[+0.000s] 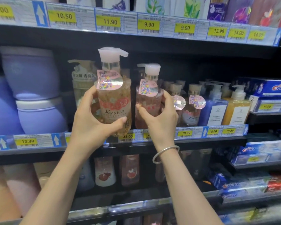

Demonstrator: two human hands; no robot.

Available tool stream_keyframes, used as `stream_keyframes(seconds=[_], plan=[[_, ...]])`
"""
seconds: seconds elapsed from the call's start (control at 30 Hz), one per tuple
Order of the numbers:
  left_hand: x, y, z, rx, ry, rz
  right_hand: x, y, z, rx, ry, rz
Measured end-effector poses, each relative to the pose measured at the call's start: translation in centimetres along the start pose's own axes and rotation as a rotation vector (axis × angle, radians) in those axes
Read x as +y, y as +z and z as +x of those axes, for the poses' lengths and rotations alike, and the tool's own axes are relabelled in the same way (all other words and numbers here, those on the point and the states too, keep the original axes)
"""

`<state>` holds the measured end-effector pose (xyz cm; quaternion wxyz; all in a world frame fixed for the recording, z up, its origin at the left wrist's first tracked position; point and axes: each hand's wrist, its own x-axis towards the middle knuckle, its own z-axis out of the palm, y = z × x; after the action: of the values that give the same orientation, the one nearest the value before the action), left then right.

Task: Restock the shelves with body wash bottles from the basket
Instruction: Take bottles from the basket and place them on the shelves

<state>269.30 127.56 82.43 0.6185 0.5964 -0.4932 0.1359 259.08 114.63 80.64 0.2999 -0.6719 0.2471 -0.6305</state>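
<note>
My left hand (94, 122) grips a clear golden pump bottle of body wash (114, 95) with a pink flower label, held upright just in front of the middle shelf (152, 143). To its right, my right hand (161, 117), with a silver bangle on the wrist, holds a pink pump bottle (148, 96) that stands at the shelf's front edge. More bottles of the same kind (191, 109) stand in a row further right. The basket is out of view.
Purple tubs (31, 75) are stacked at the shelf's left. A blue bottle (213, 108) and a yellow bottle (236, 108) stand at its right end, with toothpaste boxes (269, 88) beyond. Price tags line the shelf edges. Other bottles fill the shelf below (117, 171).
</note>
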Motion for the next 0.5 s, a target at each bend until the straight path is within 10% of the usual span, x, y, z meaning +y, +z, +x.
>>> stream_keyframes(seconds=[0.5], plan=[[-0.4, 0.3, 0.6, -0.011, -0.017, 0.053, -0.4, -0.3, -1.5, 0.025, -0.164, -0.572]])
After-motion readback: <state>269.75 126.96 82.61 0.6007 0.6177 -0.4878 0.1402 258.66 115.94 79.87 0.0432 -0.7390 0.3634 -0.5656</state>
